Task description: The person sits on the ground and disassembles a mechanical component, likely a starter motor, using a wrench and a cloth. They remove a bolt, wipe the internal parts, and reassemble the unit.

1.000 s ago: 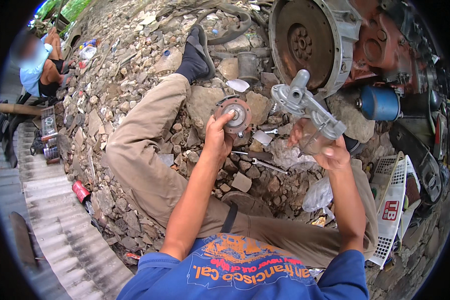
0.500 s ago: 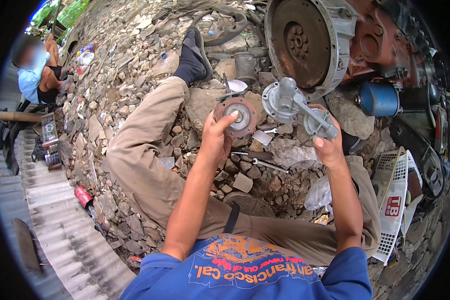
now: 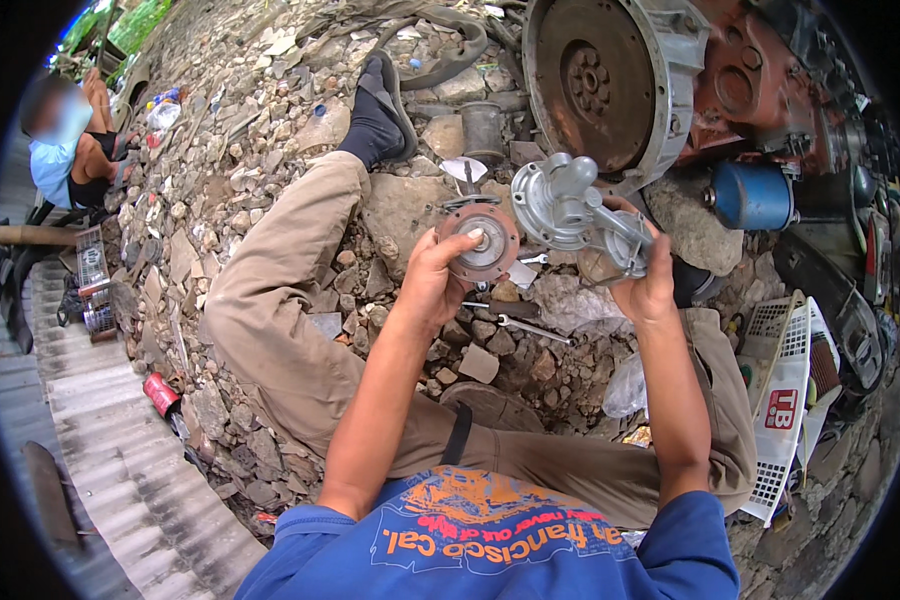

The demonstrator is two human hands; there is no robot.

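My left hand (image 3: 430, 280) grips a round, rusty brown metal flange (image 3: 488, 264) with bolt holes round its rim. The thumb presses on its pale centre, and a dark lever sticks out on the far side. To the right, my right hand (image 3: 652, 285) is closed round the near end of a grey cast-metal pump housing (image 3: 558, 205) with a domed top and two round bodies. The two parts are close side by side but appear apart. Fingers under both parts are partly hidden.
An open-end wrench (image 3: 535, 328) and a screwdriver (image 3: 500, 308) lie on the stones below. A large flywheel (image 3: 560, 95) on an engine stands far right, with a blue filter (image 3: 752, 197). A white plastic crate (image 3: 778, 450) lies right. Another person (image 3: 55, 170) sits far left.
The pump housing has tilted and moved slightly left, nearer the flange, and my right fingers have shifted on it. My left hand keeps its grip while the flange tips slightly.
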